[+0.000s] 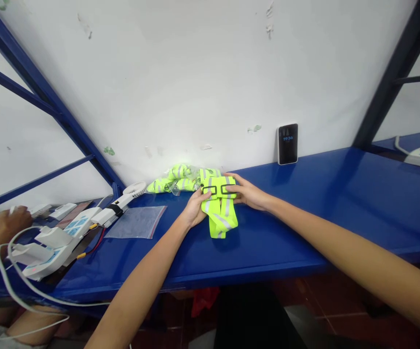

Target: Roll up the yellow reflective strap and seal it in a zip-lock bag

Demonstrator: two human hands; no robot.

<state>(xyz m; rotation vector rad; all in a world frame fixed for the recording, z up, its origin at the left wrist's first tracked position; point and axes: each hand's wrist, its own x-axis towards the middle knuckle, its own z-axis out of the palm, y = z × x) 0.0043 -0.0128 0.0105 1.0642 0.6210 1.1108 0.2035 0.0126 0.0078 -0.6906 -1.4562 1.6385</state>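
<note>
The fluorescent yellow-green fabric strap with silver-grey reflective stripes (217,206) is held over the blue desk (290,208), near its front edge, between both hands. Left hand (194,208): closed on the left side of the folded strap, thumb on top beside a pair of black rectangular open buckles (216,190). Right hand (248,191): closed on the right side, a digit laid at the right buckle. The buckles sit side by side across the folded layers; a loose loop of strap hangs below them, toward the body.

Recommended handling (judgement): press the layers flat between thumb and fingers. Align the strap edges before each fold. Hold both buckles level and face up. Take up the lower loop without twist, since a twisted layer would probably make the stack bulky. Move one hand at a time so that the other secures the folds.

Visibility limits: the fingers beneath and behind the strap are concealed, so the number of layers cannot be counted. Behind the held strap, similar yellow-green bundles in clear plastic (181,175) lie against the wall; whether the nearest yellow-green piece belongs to them cannot be determined. Both forearms are cut off at the picture borders.
</note>
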